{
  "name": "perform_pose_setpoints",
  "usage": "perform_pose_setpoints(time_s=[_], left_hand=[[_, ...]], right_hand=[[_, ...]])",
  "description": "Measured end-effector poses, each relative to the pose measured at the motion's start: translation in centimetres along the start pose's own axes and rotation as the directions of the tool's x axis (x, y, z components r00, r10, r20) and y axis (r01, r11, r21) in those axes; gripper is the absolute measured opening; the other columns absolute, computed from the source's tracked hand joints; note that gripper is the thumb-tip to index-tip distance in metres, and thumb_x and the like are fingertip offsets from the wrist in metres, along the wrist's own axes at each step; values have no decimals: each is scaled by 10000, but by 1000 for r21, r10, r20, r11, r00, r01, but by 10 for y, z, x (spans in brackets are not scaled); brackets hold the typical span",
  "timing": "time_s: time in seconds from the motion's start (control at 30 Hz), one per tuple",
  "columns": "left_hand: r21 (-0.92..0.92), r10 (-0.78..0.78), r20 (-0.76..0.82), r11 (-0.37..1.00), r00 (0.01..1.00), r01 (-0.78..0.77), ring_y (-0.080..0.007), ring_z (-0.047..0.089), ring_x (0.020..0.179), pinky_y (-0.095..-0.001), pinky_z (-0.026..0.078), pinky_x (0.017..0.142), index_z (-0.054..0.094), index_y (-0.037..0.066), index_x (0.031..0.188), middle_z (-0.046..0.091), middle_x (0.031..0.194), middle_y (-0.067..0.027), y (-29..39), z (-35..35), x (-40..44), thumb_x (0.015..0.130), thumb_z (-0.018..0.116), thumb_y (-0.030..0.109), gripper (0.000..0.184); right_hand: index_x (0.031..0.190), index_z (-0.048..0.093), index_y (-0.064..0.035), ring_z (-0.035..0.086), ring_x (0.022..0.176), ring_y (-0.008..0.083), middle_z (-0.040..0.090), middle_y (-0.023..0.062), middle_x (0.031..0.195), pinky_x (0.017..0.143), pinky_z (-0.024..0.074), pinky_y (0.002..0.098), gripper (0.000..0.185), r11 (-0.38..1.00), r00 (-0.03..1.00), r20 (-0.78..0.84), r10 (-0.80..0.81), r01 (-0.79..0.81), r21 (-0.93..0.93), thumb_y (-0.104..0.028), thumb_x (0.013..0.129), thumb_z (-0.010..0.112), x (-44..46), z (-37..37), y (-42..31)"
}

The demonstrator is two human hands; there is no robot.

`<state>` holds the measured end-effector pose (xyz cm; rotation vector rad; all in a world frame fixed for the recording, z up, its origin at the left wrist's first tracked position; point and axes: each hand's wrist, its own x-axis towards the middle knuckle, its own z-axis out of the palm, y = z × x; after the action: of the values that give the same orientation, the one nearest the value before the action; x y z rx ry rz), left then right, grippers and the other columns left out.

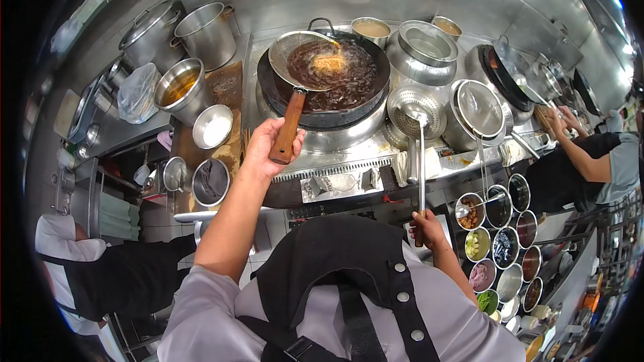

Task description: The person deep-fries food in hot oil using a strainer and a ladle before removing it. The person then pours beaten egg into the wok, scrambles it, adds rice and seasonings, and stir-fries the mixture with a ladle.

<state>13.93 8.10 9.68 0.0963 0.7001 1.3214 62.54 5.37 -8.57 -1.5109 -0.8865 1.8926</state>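
My left hand is closed around the wooden handle of a round mesh strainer. The strainer's rim lies over the left part of a black wok holding dark, bubbling oil. A golden-brown piece of food floats in the oil, with foam around it. My right hand grips the end of a long-handled perforated skimmer. Its round, holed bowl is right of the wok, apart from it, above the stove's front.
Pots and a pot of yellowish liquid stand left, near a white bowl. Another mesh strainer rests on a pot at right. Ingredient tins line the lower right. One person works at right, another stands at left.
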Motion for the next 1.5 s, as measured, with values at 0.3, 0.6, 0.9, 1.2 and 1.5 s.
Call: perform_pose_setpoints(time_s=[0.3, 0.6, 0.9, 1.2, 1.5], left_hand=[[-200, -116, 0, 973, 993, 114, -132, 529, 667, -229, 502, 507, 430, -168, 1138, 521, 865, -117, -3, 38, -37, 860, 537, -39, 325], [-339, -39, 145, 937, 989, 87, -132, 538, 724, -229, 521, 558, 387, -143, 1323, 520, 1019, -189, -12, 60, -104, 820, 483, -107, 513], [-250, 28, 321, 967, 947, 57, -129, 546, 773, -232, 528, 565, 406, -35, 1393, 528, 1059, -180, -30, 66, -135, 817, 471, -113, 584], [92, 171, 125, 979, 977, -183, -160, 520, 692, -247, 461, 524, 372, 33, 1408, 547, 1002, -164, -38, 73, -147, 743, 430, -138, 689], [287, 144, 113, 943, 983, -171, -170, 556, 663, -289, 485, 494, 371, 84, 1406, 570, 966, -161, -39, 57, -135, 773, 473, -119, 673]], right_hand=[[1267, 507, -48, 469, 455, 98, 521, 6, 692, 390, 396, 286, 409, 895, 883, -298, -363, 241, -375, -72, 896, 677, -41, 21, -36], [1191, 455, -57, 488, 462, 103, 510, 8, 688, 392, 413, 254, 336, 839, 823, -171, -542, 539, -72, -48, 914, 643, -62, 80, -154], [1183, 475, -91, 475, 450, 111, 501, 8, 677, 395, 408, 267, 348, 908, 903, 137, -408, 417, -44, -9, 881, 627, -53, 148, -175], [1414, 431, -53, 497, 509, 91, 525, 1, 732, 460, 438, 243, 530, 786, 789, 244, -564, 603, -135, -14, 918, 614, -88, 195, -224], [1457, 411, 18, 520, 539, 97, 508, 26, 759, 491, 492, 294, 480, 629, 533, 773, -343, -482, 611, -110, 1004, 505, -77, 240, -185]])
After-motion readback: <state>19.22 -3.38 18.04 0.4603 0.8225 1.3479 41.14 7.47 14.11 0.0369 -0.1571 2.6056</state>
